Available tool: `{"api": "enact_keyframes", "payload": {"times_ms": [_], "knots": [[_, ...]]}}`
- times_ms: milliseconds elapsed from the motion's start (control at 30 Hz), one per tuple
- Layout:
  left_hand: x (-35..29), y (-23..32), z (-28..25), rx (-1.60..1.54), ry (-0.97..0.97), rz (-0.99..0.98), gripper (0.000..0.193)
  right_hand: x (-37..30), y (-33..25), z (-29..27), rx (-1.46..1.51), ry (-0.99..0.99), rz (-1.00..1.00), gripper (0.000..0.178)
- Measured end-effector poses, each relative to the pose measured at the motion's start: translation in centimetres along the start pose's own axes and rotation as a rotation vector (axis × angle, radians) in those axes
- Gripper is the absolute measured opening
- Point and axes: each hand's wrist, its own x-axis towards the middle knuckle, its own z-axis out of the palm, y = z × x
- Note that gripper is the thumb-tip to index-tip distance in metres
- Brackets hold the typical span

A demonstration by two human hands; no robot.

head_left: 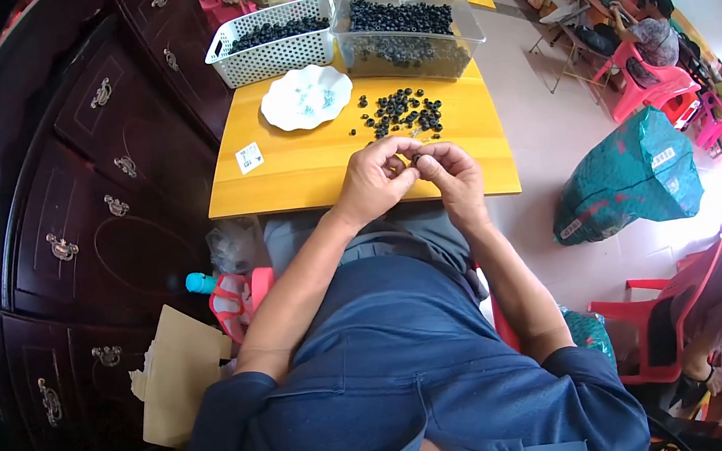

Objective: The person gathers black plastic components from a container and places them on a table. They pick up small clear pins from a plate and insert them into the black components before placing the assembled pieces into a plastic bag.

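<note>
Above the table's near edge my left hand (376, 178) and my right hand (454, 180) meet, fingertips pinched close together. Between them is a small black ring-like part (416, 158), mostly covered by the fingers; the right thumb and fingers close on it. The left thumb and forefinger are also closed at the same spot, and what they grip is hidden. Just beyond the hands lies a loose pile of small black ring-shaped parts (401, 110) on the yellow wooden table (301, 179).
A white scalloped plate (306, 97), a white perforated basket (269, 63) and a clear bin (457, 56) of black parts stand farther back. A white printed card (250, 157) lies left. Dark drawers (91, 231) flank the left side; a green sack (626, 179) stands right. Other people sit nearby.
</note>
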Motion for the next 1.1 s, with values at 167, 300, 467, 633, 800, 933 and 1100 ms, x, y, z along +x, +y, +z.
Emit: {"api": "enact_keyframes", "payload": {"times_ms": [167,300,467,633,800,933,1100], "knots": [[0.1,1.2,0.1,0.262,0.055,0.182,0.019,0.2,-0.4,-0.1,0.041,-0.011,0.033,0.017],[0.0,1.4,0.3,0.278,0.095,0.239,0.014,0.2,-0.1,-0.6,0.022,-0.011,0.047,0.015],[0.0,2.2,0.2,0.334,0.088,0.265,0.011,0.0,-0.7,-0.5,0.180,-0.050,0.155,0.012],[0.1,2.9,0.7,0.370,0.117,0.292,0.026,0.3,-1.7,0.1,0.308,-0.059,0.232,0.007],[0.8,2.8,0.4,0.360,0.153,0.342,0.031,0.9,-1.8,0.9,0.422,-0.040,0.249,0.003],[0.4,3.4,0.0,0.468,0.234,0.381,0.029,1.1,-1.2,1.6,0.330,-0.013,0.236,0.004],[0.1,2.7,0.8,0.516,0.259,0.382,0.019,1.4,-0.5,1.3,0.230,0.026,0.148,0.008]]}}
